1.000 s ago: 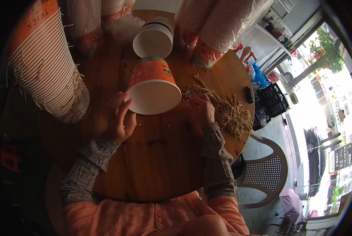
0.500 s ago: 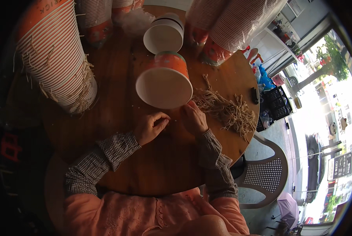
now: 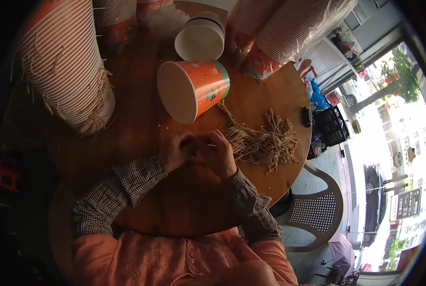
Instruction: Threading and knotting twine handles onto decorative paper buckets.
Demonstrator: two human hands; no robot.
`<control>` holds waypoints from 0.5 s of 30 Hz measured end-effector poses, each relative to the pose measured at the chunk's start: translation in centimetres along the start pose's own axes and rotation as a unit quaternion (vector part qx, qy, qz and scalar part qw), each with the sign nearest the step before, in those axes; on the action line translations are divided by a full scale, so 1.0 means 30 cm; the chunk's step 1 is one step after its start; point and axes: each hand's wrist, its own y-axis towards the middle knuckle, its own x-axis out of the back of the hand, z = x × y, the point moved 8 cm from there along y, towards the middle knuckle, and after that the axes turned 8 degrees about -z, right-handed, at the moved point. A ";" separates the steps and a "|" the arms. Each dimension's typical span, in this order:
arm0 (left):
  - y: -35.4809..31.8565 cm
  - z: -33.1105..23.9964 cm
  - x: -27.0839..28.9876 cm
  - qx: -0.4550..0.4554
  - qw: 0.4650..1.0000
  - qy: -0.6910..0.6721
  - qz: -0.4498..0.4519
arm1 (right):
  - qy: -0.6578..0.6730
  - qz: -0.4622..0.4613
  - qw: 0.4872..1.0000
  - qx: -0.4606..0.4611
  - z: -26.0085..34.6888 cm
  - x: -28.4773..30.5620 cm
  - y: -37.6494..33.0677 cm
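Observation:
My left hand (image 3: pixel 174 153) and my right hand (image 3: pixel 218 153) meet above the near part of the round wooden table (image 3: pixel 175 200). Both have curled fingers with the tips together. A tiny pale sliver shows at the right fingers, too small to name. Just beyond them an orange paper cup (image 3: pixel 208 86) with a green base band lies on its side, its white mouth facing left and toward me. Touching or close beside my right hand is a loose bundle of tan twine (image 3: pixel 265 140), with one twisted end reaching up to the cup.
A tall stack of paper cups (image 3: pixel 63 66) wound with straw-like strands stands at the left. White-mouthed cups (image 3: pixel 199 42) lie farther back. Plastic-wrapped cup stacks (image 3: pixel 289 38) stand at the back right. Right of the table are a plastic chair (image 3: pixel 315 209) and a black crate (image 3: pixel 332 126).
The orange cup has swung round, its mouth now more to the left and its printed side showing. My right hand has left the cup's rim and come leftward and nearer to meet my left.

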 end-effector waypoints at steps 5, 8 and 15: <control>0.028 -0.111 0.113 -0.173 0.973 0.087 -0.129 | -0.176 0.097 0.980 0.010 -0.048 0.064 0.006; 0.047 -0.095 0.134 -0.147 0.981 0.028 -0.123 | -0.206 0.048 0.977 0.019 -0.094 0.143 0.042; 0.063 -0.107 0.093 -0.175 0.973 0.138 -0.059 | -0.266 -0.029 0.963 0.036 -0.159 0.270 0.090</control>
